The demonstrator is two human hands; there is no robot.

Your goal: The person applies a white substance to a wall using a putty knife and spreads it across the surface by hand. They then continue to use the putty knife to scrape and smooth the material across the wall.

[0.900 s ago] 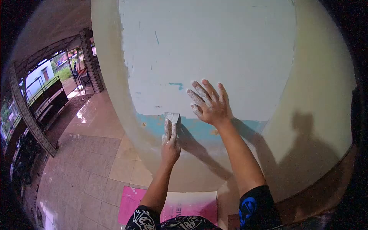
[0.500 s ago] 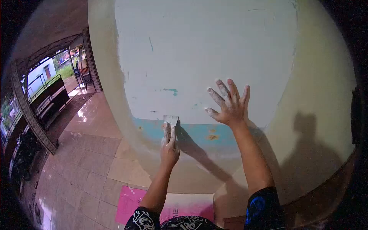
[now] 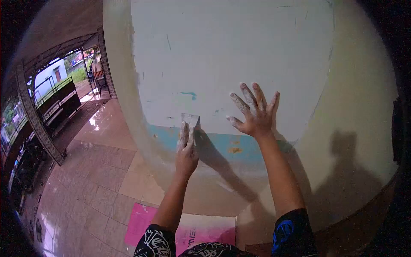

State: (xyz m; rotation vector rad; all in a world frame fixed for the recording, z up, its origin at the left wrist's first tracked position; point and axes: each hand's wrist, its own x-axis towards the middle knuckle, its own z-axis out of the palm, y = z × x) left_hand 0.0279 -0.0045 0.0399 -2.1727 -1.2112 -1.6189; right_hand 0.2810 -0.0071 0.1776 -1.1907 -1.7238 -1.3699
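Note:
My left hand [image 3: 187, 147], dusted with white, grips a putty knife [image 3: 190, 119] whose wide blade lies against the wall at the lower part of a large white patch [image 3: 231, 55]. Below the patch runs a turquoise band [image 3: 209, 143] with rusty orange spots. My right hand [image 3: 255, 115] is spread flat on the white patch, fingers apart and coated with white dust, holding nothing. Small turquoise marks [image 3: 188, 95] show in the white above the knife.
Pink printed sheets [image 3: 205, 235] lie on the tiled floor [image 3: 94, 171] below me. A doorway with a railing and a bench [image 3: 53, 112] is at the left. Shadows of my head and arms fall on the cream wall [image 3: 359, 107].
My left hand and the putty knife have moved a little up the wall. My right hand stays spread in about the same place. The view has shifted slightly.

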